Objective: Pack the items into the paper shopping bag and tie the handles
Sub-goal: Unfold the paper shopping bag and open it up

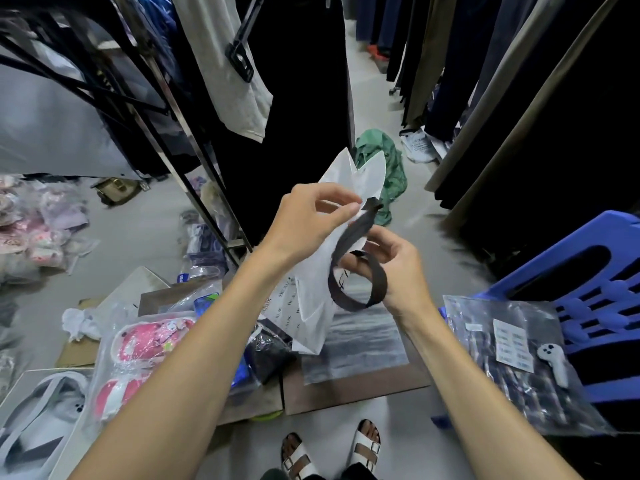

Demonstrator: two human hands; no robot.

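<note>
I hold a white paper shopping bag (313, 306) folded flat in the air in front of me. My left hand (308, 220) pinches the bag's upper edge near where the handle joins. A dark ribbon handle (360, 271) loops down from that edge, and my right hand (391, 261) grips the loop from the right side. On the floor lie packed items: pink slippers in a clear bag (149, 344), a dark item in plastic (270, 355) and a plaid garment in a clear bag (519, 362) on the right.
Clothes racks with hanging garments (294, 98) close in ahead and to the right. A blue plastic stool (588, 282) stands at the right. Brown cardboard (346, 386) covers the floor below the bag. A green cloth (388, 168) lies in the aisle. My sandalled feet (332, 448) are at the bottom.
</note>
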